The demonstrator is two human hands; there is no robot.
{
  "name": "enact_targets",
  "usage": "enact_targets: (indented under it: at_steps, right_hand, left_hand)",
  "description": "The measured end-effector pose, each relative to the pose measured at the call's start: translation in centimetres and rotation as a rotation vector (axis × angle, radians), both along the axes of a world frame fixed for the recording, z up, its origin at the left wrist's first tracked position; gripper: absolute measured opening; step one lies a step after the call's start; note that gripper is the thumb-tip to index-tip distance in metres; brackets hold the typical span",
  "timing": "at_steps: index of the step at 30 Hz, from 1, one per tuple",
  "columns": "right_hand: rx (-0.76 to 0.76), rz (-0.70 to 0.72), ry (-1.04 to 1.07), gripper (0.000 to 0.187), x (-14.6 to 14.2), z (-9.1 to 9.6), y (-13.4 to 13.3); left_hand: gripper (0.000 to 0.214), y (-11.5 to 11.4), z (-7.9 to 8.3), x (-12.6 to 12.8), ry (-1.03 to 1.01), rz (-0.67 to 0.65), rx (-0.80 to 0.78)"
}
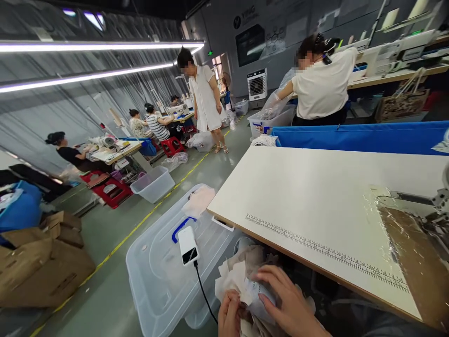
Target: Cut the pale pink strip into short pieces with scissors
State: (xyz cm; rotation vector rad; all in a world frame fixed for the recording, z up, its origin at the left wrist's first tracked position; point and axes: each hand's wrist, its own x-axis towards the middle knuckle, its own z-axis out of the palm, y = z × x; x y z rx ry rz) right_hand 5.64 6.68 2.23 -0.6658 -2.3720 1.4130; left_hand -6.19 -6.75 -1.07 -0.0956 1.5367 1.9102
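Observation:
Low in front of me, beside the table's front edge, a bundle of cream and beige cloth pieces [235, 278] hangs loosely gathered. My left hand [229, 313] is closed, its thumb and fingers pinching the edge of a cream cloth piece. Over a white piece of fabric [257, 292] in the same bundle, my right hand [289, 299] has its thumb and fingers spread apart. The lower part of the bundle is hidden behind my hands and below the picture.
A white sewing table [315, 187] with a printed ruler spans the right, with part of a sewing machine [438, 206] at its edge. Left of it, a lidded plastic bin [150, 271] carries a white power bank [188, 245] with a black cable. Several people work beyond; one stands in the aisle.

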Motion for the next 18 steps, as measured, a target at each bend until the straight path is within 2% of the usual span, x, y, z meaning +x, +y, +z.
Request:
enact_targets:
  at_steps: [3,5,8,10,12,14,16,18]
  right_hand:
    - [0.055,0.148,-0.342,0.056,-0.2,-0.5,0.8]
    - [0.024,0.230,-0.406,0.051,-0.4,-1.0,0.8]
    - [-0.088,0.141,-0.383,0.047,-0.1,-1.7,0.8]
    - [-0.151,0.065,-0.365,0.049,0.5,-1.5,0.8]
    - [-0.137,0.043,-0.301,0.051,1.2,-0.7,0.7]
    - [-0.041,0.053,-0.165,0.052,1.7,0.9,0.6]
    - [0.098,0.073,-0.008,0.052,1.9,2.7,0.5]
    - [0.250,0.117,0.116,0.052,1.8,4.6,0.6]
  left_hand:
    - [0.058,0.1,0.3,0.6,0.092,-0.013,-0.025]
    - [0.063,-0.4,0.3,0.7,0.178,-0.024,-0.085]
    - [0.073,-1.8,0.7,0.1,0.292,-0.034,-0.261]
    - [0.070,-2.6,1.6,-0.2,0.354,-0.156,-0.343]
    - [0.067,-2.7,2.9,-0.2,0.371,-0.323,-0.292]
    - [0.059,-1.8,4.5,0.3,0.294,-0.454,-0.145]
    - [0.055,-0.2,6.2,1.1,0.150,-0.423,0.020]
    - [0.057,1.5,7.8,1.5,-0.012,-0.269,0.109]
